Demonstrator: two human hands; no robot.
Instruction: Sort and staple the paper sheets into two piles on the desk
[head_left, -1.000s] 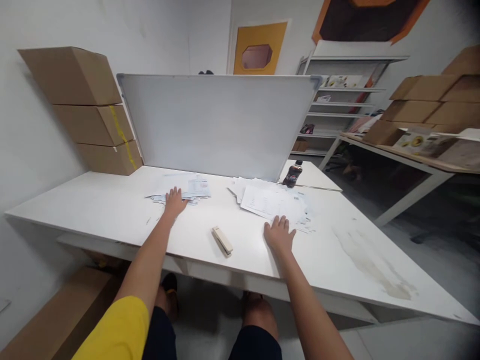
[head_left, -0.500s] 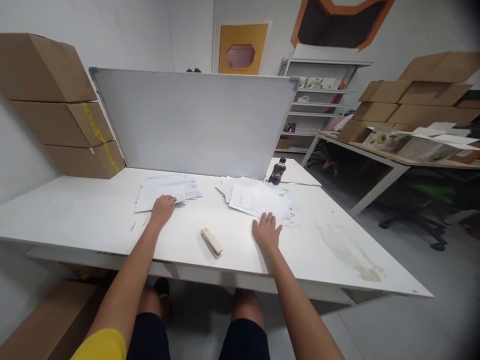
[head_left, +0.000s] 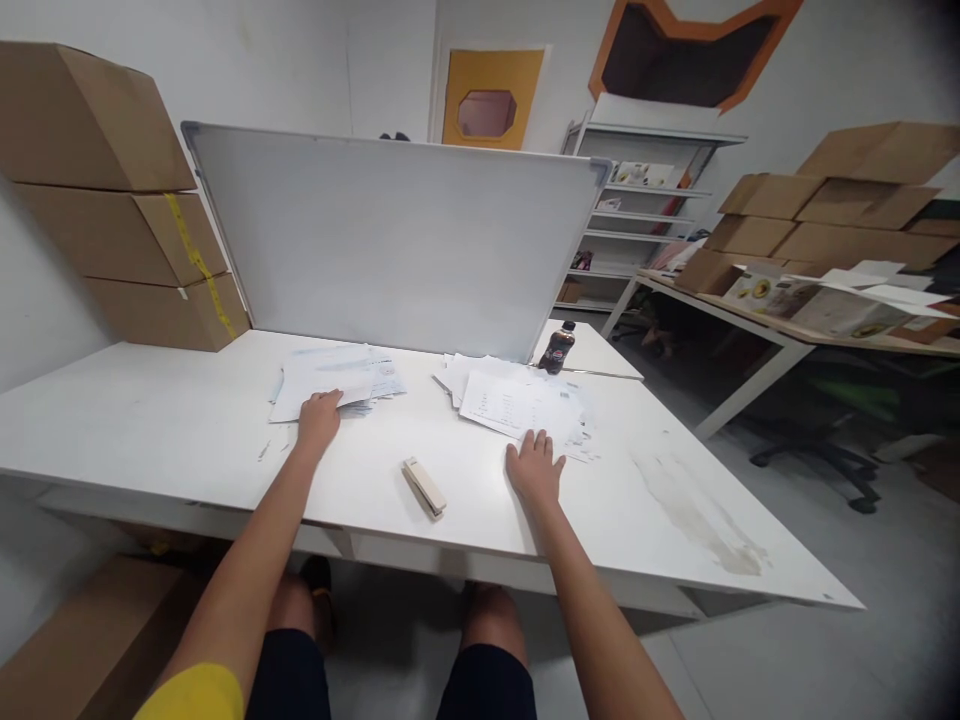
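My left hand (head_left: 319, 420) is at the front edge of the left pile of papers (head_left: 319, 372), its fingers close together and bent over the edge of the top white sheet. The fingertips are partly hidden. My right hand (head_left: 536, 468) lies flat on the white table, fingers spread and holding nothing. Its fingertips are just in front of the right pile of papers (head_left: 501, 398), whose sheets are loosely fanned and show printing. Between my hands, nearer the table's front edge, a cream stapler (head_left: 424, 488) lies at a slant.
A whiteboard (head_left: 397, 240) stands upright along the back of the table (head_left: 187, 420). At its right end is a dark soda bottle (head_left: 557, 348). Cardboard boxes (head_left: 161, 240) are stacked at the left. Another table with boxes (head_left: 787, 220) and an office chair (head_left: 832, 450) are on the right.
My left hand has slid slightly left along the front of its paper pile. My right hand stays flat in its place. The view has tilted a little.
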